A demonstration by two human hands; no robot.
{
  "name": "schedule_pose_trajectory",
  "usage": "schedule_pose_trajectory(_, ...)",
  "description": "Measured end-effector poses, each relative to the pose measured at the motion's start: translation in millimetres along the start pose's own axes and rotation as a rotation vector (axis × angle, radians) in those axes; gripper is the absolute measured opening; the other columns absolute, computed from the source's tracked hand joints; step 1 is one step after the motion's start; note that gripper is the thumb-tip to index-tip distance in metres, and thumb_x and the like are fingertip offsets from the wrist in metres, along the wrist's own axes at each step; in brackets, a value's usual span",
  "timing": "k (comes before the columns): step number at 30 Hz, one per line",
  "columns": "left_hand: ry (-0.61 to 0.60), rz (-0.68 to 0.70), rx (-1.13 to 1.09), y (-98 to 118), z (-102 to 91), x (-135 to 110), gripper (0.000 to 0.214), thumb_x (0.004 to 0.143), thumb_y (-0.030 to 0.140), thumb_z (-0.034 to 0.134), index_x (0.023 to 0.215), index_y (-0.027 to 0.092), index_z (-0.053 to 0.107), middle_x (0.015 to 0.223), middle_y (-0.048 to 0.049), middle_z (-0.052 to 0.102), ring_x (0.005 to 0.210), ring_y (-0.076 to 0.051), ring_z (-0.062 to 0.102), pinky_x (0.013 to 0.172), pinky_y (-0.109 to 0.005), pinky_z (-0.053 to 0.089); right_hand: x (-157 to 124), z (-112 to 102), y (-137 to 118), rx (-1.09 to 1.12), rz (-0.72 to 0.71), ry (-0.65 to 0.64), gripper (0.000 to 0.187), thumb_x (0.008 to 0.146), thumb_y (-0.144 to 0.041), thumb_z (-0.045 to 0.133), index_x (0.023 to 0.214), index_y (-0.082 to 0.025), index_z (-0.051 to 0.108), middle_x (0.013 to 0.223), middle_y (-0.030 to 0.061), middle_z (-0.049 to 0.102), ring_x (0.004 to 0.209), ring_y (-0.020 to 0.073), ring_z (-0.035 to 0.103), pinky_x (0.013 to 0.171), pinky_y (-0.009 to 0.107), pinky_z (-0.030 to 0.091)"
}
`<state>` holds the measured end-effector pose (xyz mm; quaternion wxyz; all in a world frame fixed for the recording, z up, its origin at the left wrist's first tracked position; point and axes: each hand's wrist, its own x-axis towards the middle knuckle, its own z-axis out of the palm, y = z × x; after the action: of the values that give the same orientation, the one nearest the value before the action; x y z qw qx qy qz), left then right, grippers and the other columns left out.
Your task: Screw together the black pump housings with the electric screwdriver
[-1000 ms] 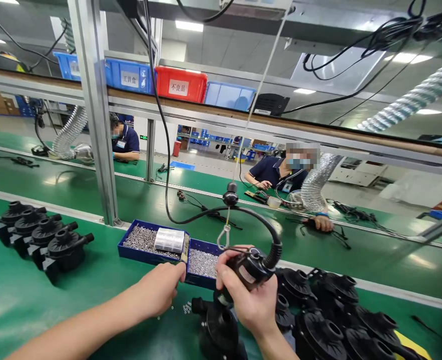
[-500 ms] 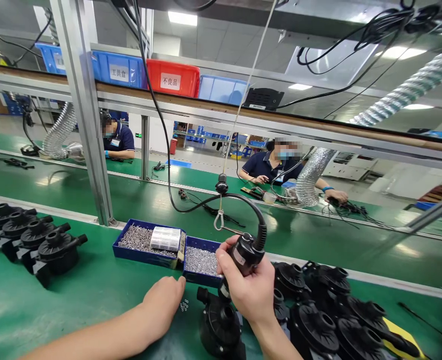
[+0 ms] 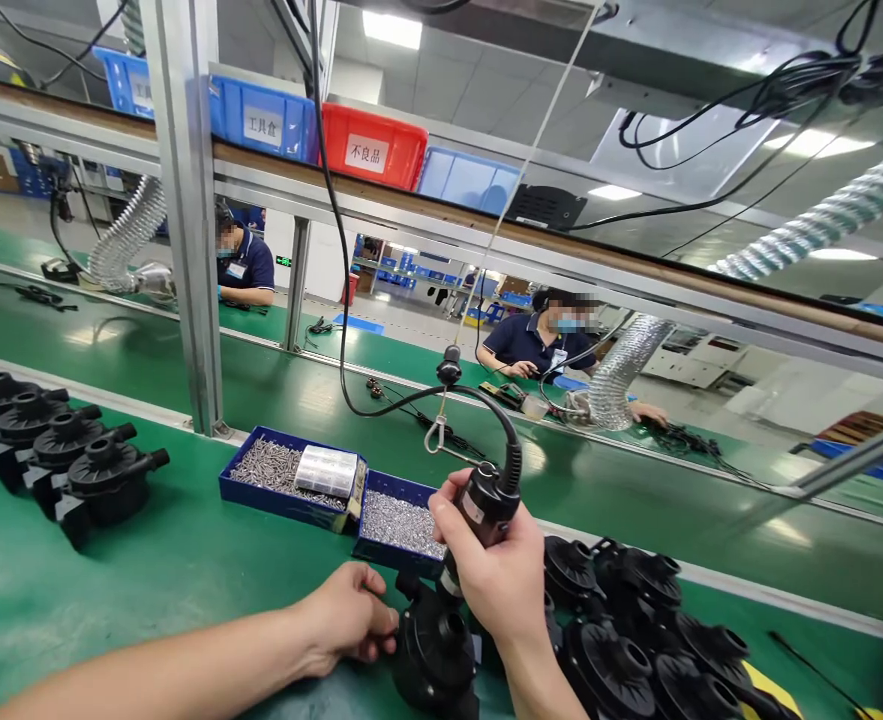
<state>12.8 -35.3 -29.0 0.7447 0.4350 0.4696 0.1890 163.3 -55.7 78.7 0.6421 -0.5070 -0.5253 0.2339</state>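
My right hand (image 3: 495,575) is wrapped round a black electric screwdriver (image 3: 482,505) that hangs from a cord, its tip pointing down at a black pump housing (image 3: 437,650) on the green belt. My left hand (image 3: 347,615) rests on the belt beside that housing, fingers curled in a pinch against its left side; what they hold is too small to make out. Two blue trays of screws (image 3: 403,522) sit just behind the hands.
Several black pump housings (image 3: 636,640) crowd the belt to the right, and a row of others (image 3: 58,450) lies at the left. An aluminium post (image 3: 186,220) rises behind the trays. Two people work at the far bench. Bins (image 3: 373,150) line the overhead shelf.
My left hand drew back from the screw tray and came down against the housing's left side. The screwdriver tilted more upright over the housing.
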Motion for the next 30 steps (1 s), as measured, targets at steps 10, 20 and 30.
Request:
schedule_pose_trajectory(10, 0.017, -0.191, -0.309, -3, -0.7, 7, 0.053, 0.069, 0.005, 0.080, 0.096, 0.026, 0.039, 0.071, -0.0001, 0.070, 0.058, -0.013, 0.067, 0.051, -0.016, 0.037, -2, 0, 1, 0.000, -0.004, -0.025, 0.034, 0.091, -0.047, 0.086, 0.103, -0.021, 0.068, 0.080, -0.0003, 0.067, 0.059, 0.0151, 0.056, 0.057, 0.029, 0.049)
schedule_pose_trajectory(20, -0.092, -0.079, -0.239, 13, -15.6, -3, 0.064, 0.053, 0.015, 0.090, 0.099, 0.023, 0.047, 0.078, -0.0074, 0.078, 0.065, -0.020, 0.073, 0.057, -0.025, 0.055, -4, 6, -10, 0.012, 0.009, 0.010, 0.030, 0.089, -0.043, 0.084, 0.101, -0.021, 0.068, 0.080, -0.0001, 0.067, 0.060, 0.0154, 0.057, 0.057, 0.029, 0.047)
schedule_pose_trajectory(30, -0.040, 0.139, -0.019, -3, 1.7, -14, 0.069, 0.051, 0.026, 0.099, 0.096, 0.025, 0.047, 0.059, 0.0141, 0.058, 0.053, -0.009, 0.049, 0.051, -0.024, 0.042, -9, 4, -11, -0.060, -0.026, 0.045, 0.032, 0.092, -0.046, 0.085, 0.097, -0.020, 0.069, 0.074, 0.0007, 0.066, 0.059, 0.0178, 0.061, 0.057, 0.030, 0.052)
